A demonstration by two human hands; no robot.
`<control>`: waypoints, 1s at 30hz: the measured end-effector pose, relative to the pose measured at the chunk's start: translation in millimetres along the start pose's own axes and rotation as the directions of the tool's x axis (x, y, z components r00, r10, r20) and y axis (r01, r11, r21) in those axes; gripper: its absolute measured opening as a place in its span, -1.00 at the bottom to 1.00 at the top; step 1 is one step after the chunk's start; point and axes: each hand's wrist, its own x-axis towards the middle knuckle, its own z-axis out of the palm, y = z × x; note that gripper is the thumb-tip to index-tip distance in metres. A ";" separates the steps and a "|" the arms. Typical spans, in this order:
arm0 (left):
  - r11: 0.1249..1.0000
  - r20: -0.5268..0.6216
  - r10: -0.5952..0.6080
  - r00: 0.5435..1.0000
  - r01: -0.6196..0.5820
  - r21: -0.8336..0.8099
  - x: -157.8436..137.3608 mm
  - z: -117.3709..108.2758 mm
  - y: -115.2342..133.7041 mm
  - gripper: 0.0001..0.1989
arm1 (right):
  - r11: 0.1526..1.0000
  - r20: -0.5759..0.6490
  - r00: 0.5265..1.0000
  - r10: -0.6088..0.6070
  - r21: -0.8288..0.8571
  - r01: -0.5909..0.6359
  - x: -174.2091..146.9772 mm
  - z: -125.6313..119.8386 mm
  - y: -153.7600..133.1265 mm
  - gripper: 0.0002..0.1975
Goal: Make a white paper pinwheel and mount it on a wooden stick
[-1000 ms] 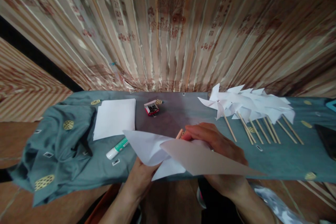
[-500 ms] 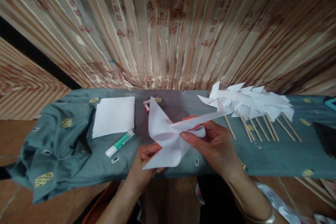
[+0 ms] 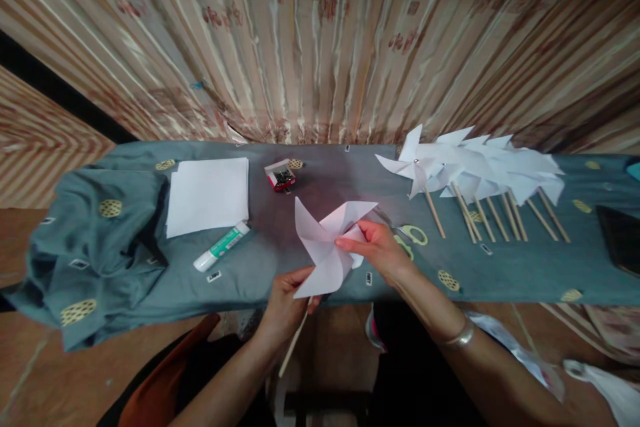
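Observation:
A white paper pinwheel (image 3: 327, 253) is held over the near edge of the table, its blades curled in to the middle. My left hand (image 3: 286, 300) is closed beneath its lower blade, around a thin wooden stick (image 3: 294, 345) that sticks out below the fingers. With the thumb pressed on the pinwheel's centre, my right hand (image 3: 383, 250) grips it from the right, its other fingers partly hidden behind the paper. Beyond the pinwheel lies a small open box (image 3: 280, 175) of dark pins. Yellow-green scissors (image 3: 411, 236) rest just right of my right hand.
Left on the grey-green cloth (image 3: 125, 267) are a stack of white paper (image 3: 207, 197) and a glue stick (image 3: 221, 247). A row of finished pinwheels (image 3: 480, 167) on sticks lies at the back right. A dark phone-like object (image 3: 620, 237) sits at the right edge.
The loose blade in my right hand has been folded in, and its thumb now presses the pinwheel's centre. The stick below my left hand, the box of pins and scissors have come into view.

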 end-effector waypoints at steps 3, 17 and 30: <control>0.993 -0.023 -0.093 0.995 0.091 -0.072 -1.8 3.9 -5.0 -0.72 | 0.997 0.022 1.000 0.010 -0.079 -0.009 0.5 -5.5 5.0 -0.64; 0.966 -0.041 -0.124 0.991 0.111 -0.234 -21.4 11.2 -23.5 -0.63 | 0.904 0.121 0.991 -0.058 -0.416 0.104 -0.9 -10.4 11.9 -0.72; 0.882 -0.082 -0.216 0.973 0.159 -0.443 -30.6 12.4 -42.3 -0.65 | 0.657 0.083 0.997 0.005 -0.751 0.060 5.8 0.9 1.4 -0.68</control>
